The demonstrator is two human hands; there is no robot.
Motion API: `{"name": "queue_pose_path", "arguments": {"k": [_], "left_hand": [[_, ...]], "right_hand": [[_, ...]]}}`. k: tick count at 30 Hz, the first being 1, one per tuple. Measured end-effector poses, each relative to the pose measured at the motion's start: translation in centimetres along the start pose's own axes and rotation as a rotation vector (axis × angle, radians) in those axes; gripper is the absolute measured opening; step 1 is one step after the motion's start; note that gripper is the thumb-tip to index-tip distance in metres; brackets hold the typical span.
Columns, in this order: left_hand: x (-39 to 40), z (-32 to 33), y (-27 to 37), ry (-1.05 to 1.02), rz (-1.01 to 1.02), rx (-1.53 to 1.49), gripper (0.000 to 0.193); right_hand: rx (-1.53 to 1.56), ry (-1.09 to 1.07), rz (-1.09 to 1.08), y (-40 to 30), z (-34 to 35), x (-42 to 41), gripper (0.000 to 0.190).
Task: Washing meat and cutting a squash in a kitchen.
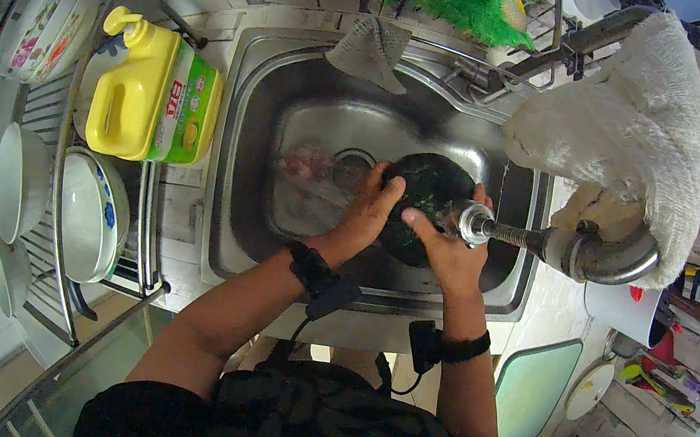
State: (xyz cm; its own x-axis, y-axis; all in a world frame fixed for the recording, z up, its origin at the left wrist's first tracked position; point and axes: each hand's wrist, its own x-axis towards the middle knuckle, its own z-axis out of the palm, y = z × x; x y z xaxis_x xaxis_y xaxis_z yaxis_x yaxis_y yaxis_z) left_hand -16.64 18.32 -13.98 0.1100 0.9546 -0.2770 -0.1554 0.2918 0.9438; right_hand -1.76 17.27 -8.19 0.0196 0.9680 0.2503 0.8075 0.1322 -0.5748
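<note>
My left hand [364, 214] and my right hand [458, 257] grip a round, dark green vegetable or fruit, apparently a squash or melon [435, 176], from its two sides. Both thumbs lie on top of it; the other fingers are partly hidden around its sides. It is inside the stainless steel sink [334, 108], just below the faucet nozzle [474, 224]. Whether water is running is hard to tell. Left of the dark green thing, blurry reddish scraps [304, 162] lie beside the drain [354, 167].
A yellow detergent jug [128, 91] stands left of the sink, by a dish rack [61, 170] holding bowls [88, 216]. A white cloth [656, 131] wraps the faucet pipe. Grey mesh [374, 52] hangs over the back rim. At right is a pale green cutting board [535, 392].
</note>
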Motion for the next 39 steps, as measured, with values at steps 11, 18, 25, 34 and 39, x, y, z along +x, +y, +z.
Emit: {"name": "queue_pose_path", "arguments": {"k": [11, 18, 25, 34, 39], "left_hand": [[-0.8, 0.2, 0.0, 0.073, -0.031, 0.222, 0.076], [-0.1, 0.3, 1.7, 0.157, -0.124, 0.219, 0.075], [1.3, -0.7, -0.2, 0.276, -0.175, 0.118, 0.068], [1.1, -0.4, 1.9, 0.001, -0.181, 0.267, 0.071], [0.7, -0.8, -0.3, 0.078, -0.142, 0.301, 0.063]], "right_hand": [[0.006, -0.055, 0.263, 1.3, 0.1, -0.2, 0.061], [0.057, -0.154, 0.330, -0.5, -0.3, -2.3, 0.060], [-0.031, -0.105, 0.174, -0.8, -0.1, -2.5, 0.053], [0.109, -0.065, 0.103, -0.3, -0.1, -3.0, 0.050], [0.089, 0.003, 0.139, -1.0, 0.4, -3.2, 0.043]]}}
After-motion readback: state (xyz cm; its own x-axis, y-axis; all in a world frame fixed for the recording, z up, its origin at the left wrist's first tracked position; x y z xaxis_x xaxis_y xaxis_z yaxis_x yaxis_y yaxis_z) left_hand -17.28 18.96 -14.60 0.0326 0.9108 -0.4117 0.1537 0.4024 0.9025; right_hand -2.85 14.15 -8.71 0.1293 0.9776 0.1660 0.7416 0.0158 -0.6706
